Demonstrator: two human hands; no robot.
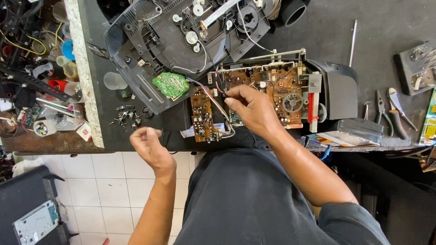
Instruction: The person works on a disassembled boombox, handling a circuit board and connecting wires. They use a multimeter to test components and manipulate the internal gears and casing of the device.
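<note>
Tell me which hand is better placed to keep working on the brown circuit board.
Right. The right hand already rests fingertips-down on the brown circuit board, by its wires. The left hand hangs off the bench edge, away from it.

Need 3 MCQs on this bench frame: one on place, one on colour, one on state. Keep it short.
1. Where does the small green circuit board lie?
A. on the open dark plastic casing, left of the brown boards
B. on the tiled floor
C. beside the pliers

2. What colour is the upright plastic strip beside the gear wheel?
A. blue
B. red
C. white

3. What is the right hand doing?
A. resting flat on the lap
B. holding the pliers
C. fingertips pinched at the wires by the brown circuit board

Key: 1 A, the green board sits on the casing's lower edge. 2 B, the strip is plainly red. 3 C, the fingers meet at the wires, while the left hand hangs loosely curled at the bench edge and the pliers lie untouched.
</note>
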